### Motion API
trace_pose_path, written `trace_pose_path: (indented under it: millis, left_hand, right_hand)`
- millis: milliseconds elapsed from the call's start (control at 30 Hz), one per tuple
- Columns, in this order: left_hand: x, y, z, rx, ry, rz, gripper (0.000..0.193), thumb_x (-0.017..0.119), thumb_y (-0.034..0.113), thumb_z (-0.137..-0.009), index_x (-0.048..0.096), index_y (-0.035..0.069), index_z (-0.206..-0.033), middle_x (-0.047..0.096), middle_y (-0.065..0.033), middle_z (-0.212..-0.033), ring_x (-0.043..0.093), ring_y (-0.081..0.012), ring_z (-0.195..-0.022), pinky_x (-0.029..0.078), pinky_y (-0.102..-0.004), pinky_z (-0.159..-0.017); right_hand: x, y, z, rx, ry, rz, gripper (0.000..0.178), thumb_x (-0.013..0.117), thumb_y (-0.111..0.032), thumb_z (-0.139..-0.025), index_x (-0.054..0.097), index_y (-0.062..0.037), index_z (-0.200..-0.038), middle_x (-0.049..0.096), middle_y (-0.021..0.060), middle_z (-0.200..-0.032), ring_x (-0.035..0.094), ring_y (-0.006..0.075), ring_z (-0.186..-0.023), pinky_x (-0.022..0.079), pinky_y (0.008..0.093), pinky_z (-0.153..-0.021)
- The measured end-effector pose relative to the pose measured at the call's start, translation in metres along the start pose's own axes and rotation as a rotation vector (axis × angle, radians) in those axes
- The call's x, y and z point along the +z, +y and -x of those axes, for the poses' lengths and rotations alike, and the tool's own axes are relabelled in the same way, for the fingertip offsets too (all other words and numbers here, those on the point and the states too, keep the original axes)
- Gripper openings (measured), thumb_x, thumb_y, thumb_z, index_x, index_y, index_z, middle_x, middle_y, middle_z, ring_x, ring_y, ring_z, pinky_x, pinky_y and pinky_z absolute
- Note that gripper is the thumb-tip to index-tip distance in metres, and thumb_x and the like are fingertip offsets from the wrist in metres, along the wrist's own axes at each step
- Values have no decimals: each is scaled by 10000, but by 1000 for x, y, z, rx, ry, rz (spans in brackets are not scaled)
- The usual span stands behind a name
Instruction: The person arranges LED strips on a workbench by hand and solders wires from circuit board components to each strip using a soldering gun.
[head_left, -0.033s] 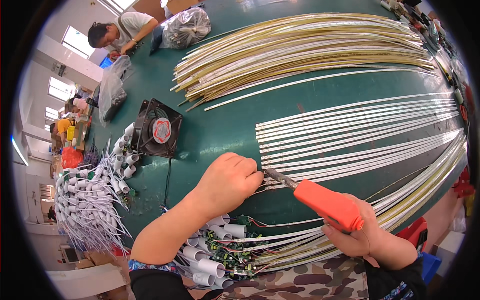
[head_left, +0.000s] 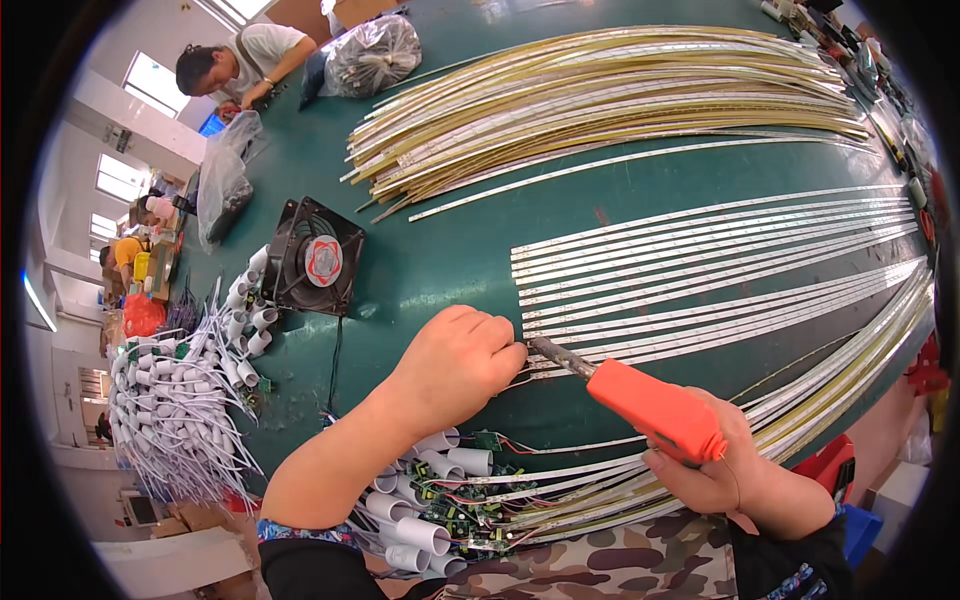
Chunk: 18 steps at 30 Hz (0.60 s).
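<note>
My right hand (head_left: pixel 715 455) is wrapped round the red handle of a soldering gun (head_left: pixel 655 405), whose dark metal tip points left. That tip meets the left ends of a row of thin white LED strips (head_left: pixel 640 345) laid side by side. Right beside the tip is my left hand (head_left: pixel 455 360), its fingers closed at the strip ends. What it pinches is hidden, though thin wires show just below it. Under my left forearm lie white plastic tubes (head_left: pixel 420 535) and small green circuit boards (head_left: pixel 485 510), wired to more LED strips (head_left: pixel 600 490) running off to the right.
A thick bundle of strips (head_left: pixel 600 100) lies across the far side of the green table (head_left: pixel 430 270). At the left stand a black fan (head_left: pixel 315 260) and a heap of white tubes with wires (head_left: pixel 180 410). Plastic bags (head_left: pixel 370 60) lie near a person (head_left: pixel 250 65) working at the far left.
</note>
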<state>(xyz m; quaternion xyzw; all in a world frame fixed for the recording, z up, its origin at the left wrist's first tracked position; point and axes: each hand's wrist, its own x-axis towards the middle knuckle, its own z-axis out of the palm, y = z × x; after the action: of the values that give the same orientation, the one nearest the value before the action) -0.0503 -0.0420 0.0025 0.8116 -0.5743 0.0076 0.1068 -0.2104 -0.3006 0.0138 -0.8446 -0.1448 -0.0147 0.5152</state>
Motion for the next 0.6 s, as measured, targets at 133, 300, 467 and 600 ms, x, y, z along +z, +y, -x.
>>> trace_pose_path:
  millis: [133, 300, 467, 600]
  left_hand:
    - [0, 0, -1, -4, -12, -4, 119, 637, 90, -703, 655, 60, -817, 580, -51, -787, 602, -250, -765, 493, -375, -721]
    - [1, 0, -1, -6, -5, -7, 122, 636, 88, -697, 655, 61, -815, 574, -48, -776, 601, -248, -756, 493, -372, -715]
    - [0, 0, -3, -11, -22, -14, 125, 636, 87, -696, 658, 63, -817, 571, -45, -773, 600, -246, -756, 493, -371, -720]
    - [0, 1, -1, -9, -7, -8, 136, 635, 86, -693, 663, 63, -825, 569, -44, -771, 599, -245, -757, 492, -369, -720]
  right_hand:
    - [3, 1, 3, 0, 26, 8, 526, 718, -20, -747, 531, 10, -1238, 633, 116, -905, 627, 284, -724, 515, 352, -636]
    - [3, 1, 4, -3, 43, 13, 532, 719, -21, -742, 527, 13, -1237, 628, 127, -897, 628, 297, -725, 518, 360, -636]
    - [0, 1, 7, 155, 27, -210, 471, 690, -63, -796, 526, 19, -1229, 648, 98, -955, 632, 192, -783, 512, 307, -710]
    - [-1, -3, 13, 404, 114, -501, 431, 653, -70, -825, 529, 13, -1228, 652, 73, -1004, 608, 136, -844, 497, 288, -759]
